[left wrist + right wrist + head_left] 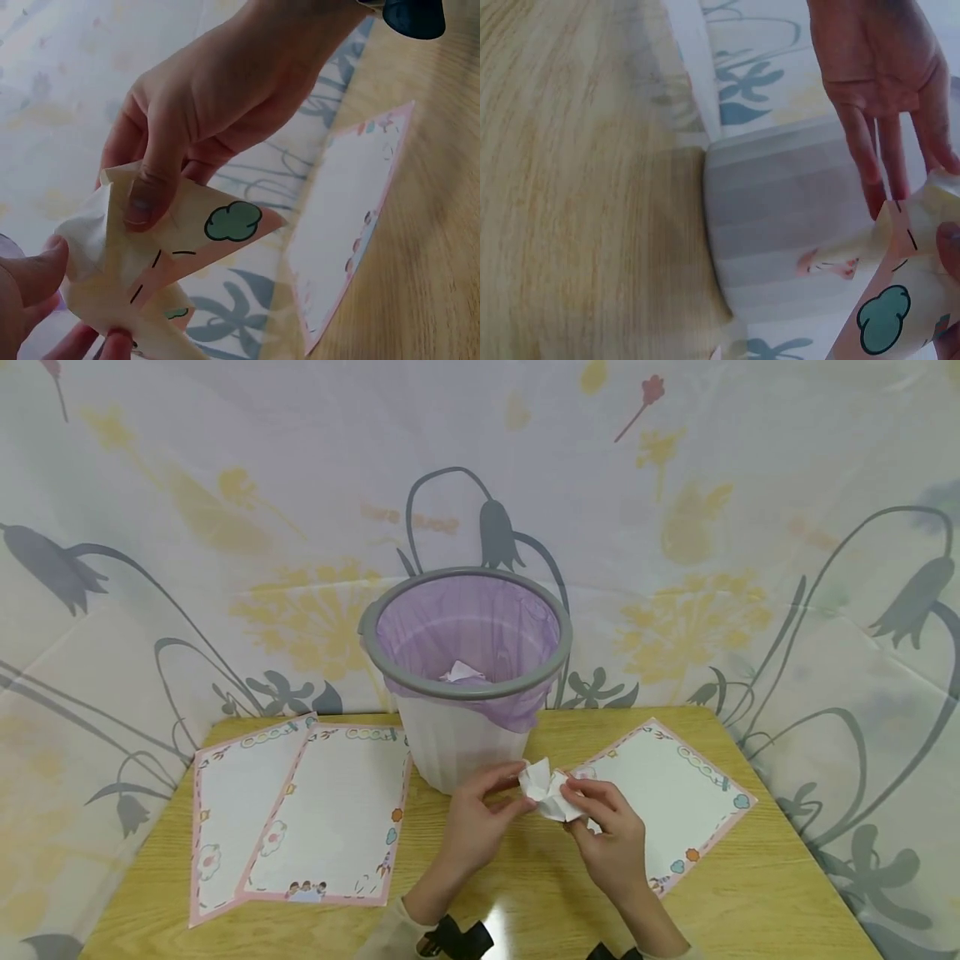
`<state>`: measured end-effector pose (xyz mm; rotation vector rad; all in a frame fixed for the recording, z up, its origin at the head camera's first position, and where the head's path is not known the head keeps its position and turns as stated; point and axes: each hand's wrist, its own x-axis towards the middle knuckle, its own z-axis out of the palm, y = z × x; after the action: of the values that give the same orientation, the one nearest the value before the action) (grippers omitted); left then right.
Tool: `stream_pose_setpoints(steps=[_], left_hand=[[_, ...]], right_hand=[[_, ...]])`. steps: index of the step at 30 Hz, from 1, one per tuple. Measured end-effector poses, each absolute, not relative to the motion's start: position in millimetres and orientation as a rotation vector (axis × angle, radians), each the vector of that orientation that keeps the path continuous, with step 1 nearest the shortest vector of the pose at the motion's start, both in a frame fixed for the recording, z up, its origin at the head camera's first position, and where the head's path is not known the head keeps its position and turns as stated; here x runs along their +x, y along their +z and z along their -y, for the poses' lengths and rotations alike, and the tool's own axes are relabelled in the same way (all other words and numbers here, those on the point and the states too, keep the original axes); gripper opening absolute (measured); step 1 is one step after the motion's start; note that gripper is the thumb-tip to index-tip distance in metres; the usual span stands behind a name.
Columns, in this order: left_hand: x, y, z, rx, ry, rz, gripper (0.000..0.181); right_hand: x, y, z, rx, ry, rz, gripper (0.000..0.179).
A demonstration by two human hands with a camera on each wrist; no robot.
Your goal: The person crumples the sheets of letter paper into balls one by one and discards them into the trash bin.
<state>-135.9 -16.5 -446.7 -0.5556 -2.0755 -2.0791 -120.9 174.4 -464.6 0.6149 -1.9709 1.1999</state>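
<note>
Both hands hold one crumpled sheet of paper (551, 792) just in front of the bin. My left hand (480, 818) pinches its left side, with the thumb (142, 199) pressed on the paper in the left wrist view. From the other side, the fingers and thumb of my right hand (613, 837) grip it. Folds in the paper (169, 251) show a pink border and a green cloud print. The white bin (461, 739) has a grey rim and a purple liner (457, 622); a white crumpled paper (463, 672) lies inside.
Two overlapping pink-bordered sheets lie on the table's left, the front one (330, 818) partly over the other sheet (232, 810). Another sheet (660, 793) lies at an angle on the right. A flower-printed cloth (300, 527) hangs behind the wooden table (765, 893).
</note>
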Motion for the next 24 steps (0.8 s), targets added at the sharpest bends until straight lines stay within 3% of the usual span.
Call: stream_pose_setpoints(steps=[7, 17, 24], left_hand=[[-137.1, -445.9, 16.0, -0.783, -2.37, 1.973, 0.05], [-140.2, -453.5, 17.9, -0.975, -2.145, 1.974, 0.016], [-138.0, -443.0, 21.6, -1.153, -1.949, 1.945, 0.014]], right_hand=[[-117.8, -471.8, -171.2, 0.666, 1.285, 1.974, 0.039], [-118.2, -468.3, -174.0, 0.753, 1.373, 1.989, 0.033], [-116.5, -457.7, -176.0, 0.768, 1.407, 2.079, 0.035]])
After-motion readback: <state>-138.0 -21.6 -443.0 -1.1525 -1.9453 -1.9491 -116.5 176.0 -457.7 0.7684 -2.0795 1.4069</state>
